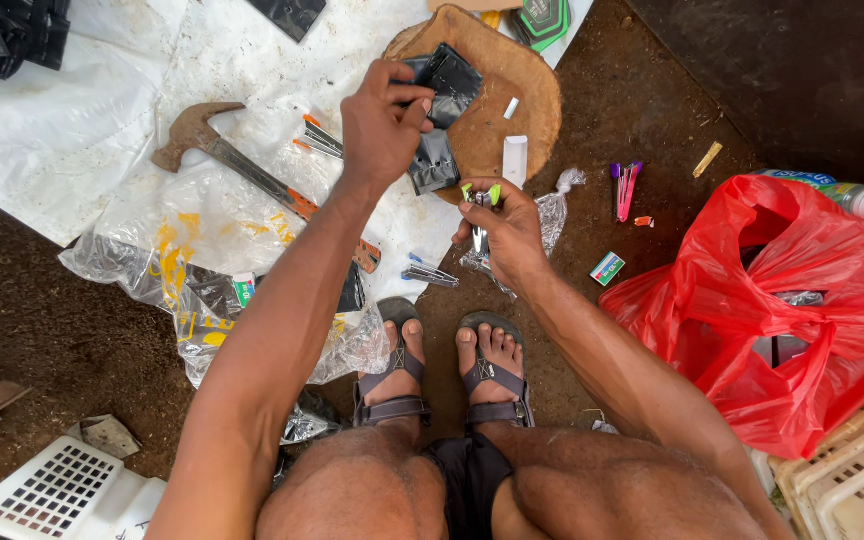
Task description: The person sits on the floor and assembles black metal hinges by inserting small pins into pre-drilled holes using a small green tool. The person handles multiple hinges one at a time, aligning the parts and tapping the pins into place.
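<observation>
Knees bent, you crouch over the stump (522,95); your left hand (382,120) pinches a black piece (447,82) above it, right hand (507,225) clenches green-handled pliers (480,200) ready below.

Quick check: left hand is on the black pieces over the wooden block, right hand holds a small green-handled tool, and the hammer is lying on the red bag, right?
Not quite. In the head view the hammer lies on the white sheet, not the red bag. The rest holds: left hand on the black pieces over the wooden block, right hand holding the green-handled tool.
</observation>
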